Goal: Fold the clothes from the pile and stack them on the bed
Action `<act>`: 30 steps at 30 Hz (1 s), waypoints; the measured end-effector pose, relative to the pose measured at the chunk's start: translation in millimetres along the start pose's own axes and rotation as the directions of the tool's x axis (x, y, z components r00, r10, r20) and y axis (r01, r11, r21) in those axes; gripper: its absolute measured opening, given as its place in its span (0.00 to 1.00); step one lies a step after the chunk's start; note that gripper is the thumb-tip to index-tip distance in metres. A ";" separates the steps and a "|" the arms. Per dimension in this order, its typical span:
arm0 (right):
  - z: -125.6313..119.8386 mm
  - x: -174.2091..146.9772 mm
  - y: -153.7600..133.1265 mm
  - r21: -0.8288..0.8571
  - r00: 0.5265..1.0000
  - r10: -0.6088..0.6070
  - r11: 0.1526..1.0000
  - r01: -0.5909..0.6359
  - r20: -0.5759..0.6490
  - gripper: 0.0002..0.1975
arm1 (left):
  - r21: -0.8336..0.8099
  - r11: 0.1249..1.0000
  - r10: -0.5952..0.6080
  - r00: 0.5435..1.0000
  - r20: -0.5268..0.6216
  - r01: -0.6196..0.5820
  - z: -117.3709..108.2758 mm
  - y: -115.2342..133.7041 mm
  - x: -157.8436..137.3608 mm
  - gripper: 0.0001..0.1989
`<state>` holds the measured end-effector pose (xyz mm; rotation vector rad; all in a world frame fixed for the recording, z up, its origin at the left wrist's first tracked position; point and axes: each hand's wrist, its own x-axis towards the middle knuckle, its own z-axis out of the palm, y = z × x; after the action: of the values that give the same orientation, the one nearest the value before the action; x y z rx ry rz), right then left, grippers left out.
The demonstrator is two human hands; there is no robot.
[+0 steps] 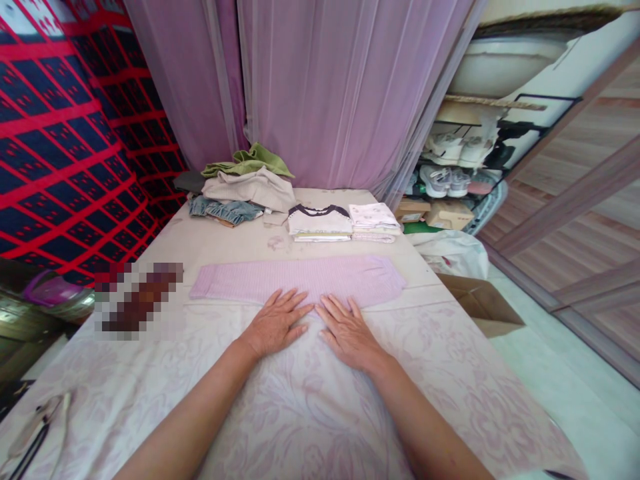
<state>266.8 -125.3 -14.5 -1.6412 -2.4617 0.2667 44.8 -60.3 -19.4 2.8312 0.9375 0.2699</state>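
Note:
A pair of light purple striped pants (295,275), folded lengthwise into a long strip, lies flat across the table. Its gathered end points right and its straight end left. My left hand (277,323) rests palm down with fingers spread, the fingertips on the near edge of the pants. Beside it my right hand (347,330) lies flat too, its fingers over the same edge. Both palms lie on the patterned cloth (280,413) that covers the table. The hands almost meet at the index fingers, and neither grips anything.
Behind the pants sit a folded white shirt with dark collar (320,221) and folded pale clothes (374,217). A loose clothes heap (250,187) lies back left. A blurred-out patch (140,300) is at left. An open cardboard box (477,303) stands right of the table.

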 end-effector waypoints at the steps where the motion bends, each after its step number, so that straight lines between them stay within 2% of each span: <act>1: 0.1 -0.7 0.1 -0.005 1.000 0.003 1.000 -0.003 -0.007 0.27 | 0.005 1.000 -0.016 1.000 -0.011 0.016 0.8 0.6 -0.7 0.26; 8: 2.4 -2.4 0.5 -0.015 1.000 0.002 1.000 -0.002 -0.021 0.26 | 0.055 0.986 -0.157 0.987 -0.035 0.159 2.9 -3.3 -8.6 0.31; 11: 4.2 -1.7 2.1 -0.020 1.000 0.009 1.000 -0.010 -0.027 0.25 | 0.087 0.957 -0.272 0.961 -0.049 0.276 -3.4 -20.9 -21.0 0.30; 13: 6.5 -1.5 4.1 -0.013 0.999 0.003 1.000 -0.003 -0.038 0.24 | 0.106 0.920 -0.372 0.925 -0.077 0.378 -9.4 -38.2 -35.1 0.28; 18: 14.0 -1.6 7.6 -0.003 0.998 0.001 1.000 -0.001 -0.057 0.24 | 0.130 0.792 -0.576 0.801 -0.164 0.596 -22.0 -80.2 -74.4 0.25; 22: 8.9 2.3 9.0 0.005 0.997 0.001 1.000 -0.001 -0.075 0.22 | 0.091 0.708 -0.665 0.705 -0.248 0.700 -26.5 -96.5 -87.7 0.25; 24: 2.2 6.8 13.2 0.001 0.990 0.029 1.000 -0.030 -0.137 0.22 | 0.058 0.629 -0.730 0.614 -0.301 0.775 -28.5 -99.2 -88.2 0.25; 27: -5.5 13.8 25.5 -0.033 0.964 0.127 0.990 -0.138 -0.234 0.23 | 0.016 0.460 -0.835 0.438 -0.332 0.888 -31.8 -100.3 -87.1 0.26; 28: -6.0 15.5 30.4 -0.043 0.960 0.162 0.983 -0.176 -0.227 0.24 | 0.009 0.430 -0.853 0.409 -0.325 0.903 -32.8 -100.4 -86.8 0.27; 30: -4.2 17.3 39.3 -0.053 0.963 0.219 0.972 -0.230 -0.159 0.25 | 0.009 0.419 -0.863 0.401 -0.306 0.908 -34.5 -100.9 -86.4 0.28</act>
<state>296.4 -94.2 -19.1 -1.8970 -2.1990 0.0791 -88.9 -29.4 -16.1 1.9443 2.4677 0.4092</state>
